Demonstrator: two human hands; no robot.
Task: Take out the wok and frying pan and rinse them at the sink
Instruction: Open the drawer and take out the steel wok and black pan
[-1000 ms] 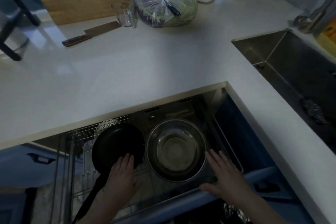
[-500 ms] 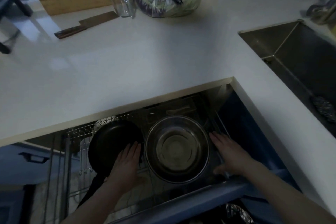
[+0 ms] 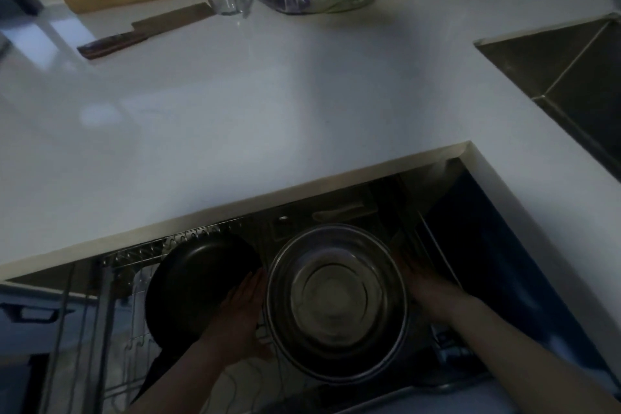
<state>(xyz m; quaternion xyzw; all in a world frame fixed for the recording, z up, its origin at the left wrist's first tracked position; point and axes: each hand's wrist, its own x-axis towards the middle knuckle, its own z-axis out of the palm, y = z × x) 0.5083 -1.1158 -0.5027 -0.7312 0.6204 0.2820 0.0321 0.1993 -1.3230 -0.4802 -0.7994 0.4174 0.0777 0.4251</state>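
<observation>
Hands flank steel wok [image 3: 337, 304] in pull-out drawer rack [image 3: 141, 254]: left hand [image 3: 240, 316] at its left rim, right hand [image 3: 428, 289] at right rim, fingers straight, gripping nothing. Black frying pan [image 3: 198, 282] sits just left, under left fingers [image 3: 250, 286].

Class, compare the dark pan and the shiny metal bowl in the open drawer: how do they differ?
The frying pan is matte black and leans tilted against the wire rack; the steel bowl is reflective and sits mouth up. The bowl looks wider and deeper, and no handle shows on it. Both are round and lie in the same drawer.
</observation>
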